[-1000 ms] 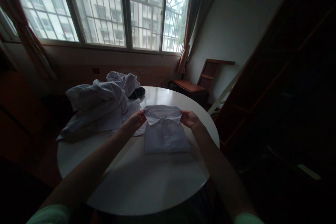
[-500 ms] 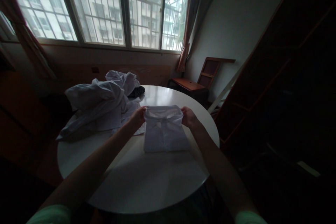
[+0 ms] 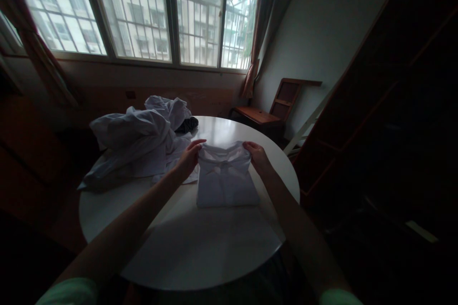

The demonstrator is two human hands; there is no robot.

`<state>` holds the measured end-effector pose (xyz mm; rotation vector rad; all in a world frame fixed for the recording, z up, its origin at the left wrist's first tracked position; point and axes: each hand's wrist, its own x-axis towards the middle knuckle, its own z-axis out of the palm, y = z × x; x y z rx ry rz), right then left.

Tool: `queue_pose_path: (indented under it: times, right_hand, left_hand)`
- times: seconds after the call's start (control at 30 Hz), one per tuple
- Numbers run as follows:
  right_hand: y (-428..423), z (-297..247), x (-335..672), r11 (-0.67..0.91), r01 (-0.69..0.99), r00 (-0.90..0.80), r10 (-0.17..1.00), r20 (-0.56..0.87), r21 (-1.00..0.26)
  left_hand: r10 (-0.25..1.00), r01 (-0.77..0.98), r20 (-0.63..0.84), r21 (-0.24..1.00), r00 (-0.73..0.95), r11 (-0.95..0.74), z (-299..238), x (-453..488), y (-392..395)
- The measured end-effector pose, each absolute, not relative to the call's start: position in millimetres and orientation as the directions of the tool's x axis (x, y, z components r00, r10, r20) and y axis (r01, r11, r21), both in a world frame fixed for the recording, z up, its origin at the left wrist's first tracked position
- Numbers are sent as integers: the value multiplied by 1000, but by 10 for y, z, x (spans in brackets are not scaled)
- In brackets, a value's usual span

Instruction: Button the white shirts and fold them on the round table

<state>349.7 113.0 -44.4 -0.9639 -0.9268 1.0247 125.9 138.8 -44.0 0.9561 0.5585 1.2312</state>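
Observation:
A folded white shirt [image 3: 226, 182] lies on the round white table [image 3: 186, 248], its collar end away from me. My left hand [image 3: 189, 158] grips the collar's left corner with fingers closed around the cloth. At the right corner, my right hand [image 3: 256, 154] pinches the collar in the same way. Both hands hold the collar slightly raised, while the rest of the shirt lies flat.
A heap of crumpled white clothes [image 3: 138, 140] covers the table's far left, with a dark item [image 3: 186, 126] behind it. A wooden chair [image 3: 272, 109] stands by the wall at the right. Barred windows [image 3: 143, 14] fill the back. A dark wardrobe [image 3: 393, 105] stands at the right.
The collar was spread flat and wide a second ago. Both hands have drawn it inward and lifted it, so it now stands narrower over the folded shirt.

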Motion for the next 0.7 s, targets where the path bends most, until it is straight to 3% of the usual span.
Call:
queue_pose_path:
  times: [0.23, 0.37, 0.5, 0.7]
  right_hand:
    - [1206, -503, 3530, 192, -177, 345, 931, 122, -965]
    - [1209, -517, 3545, 141, -187, 324, 943, 75, -972]
    - [1190, -523, 3568, 74, -215, 192, 981, 32, -974]
    - [1205, -529, 3597, -15, -373, 76, 996, -47, -928]
  left_hand:
    - [969, -486, 174, 871, 174, -69, -519, 1290, 1440]
    - [990, -443, 67, 896, 122, -6, -562, 1271, 1490]
    - [989, -453, -24, 887, 147, 89, -557, 1236, 1518]
    - [977, -476, -204, 854, 66, 211, -521, 1231, 1546]
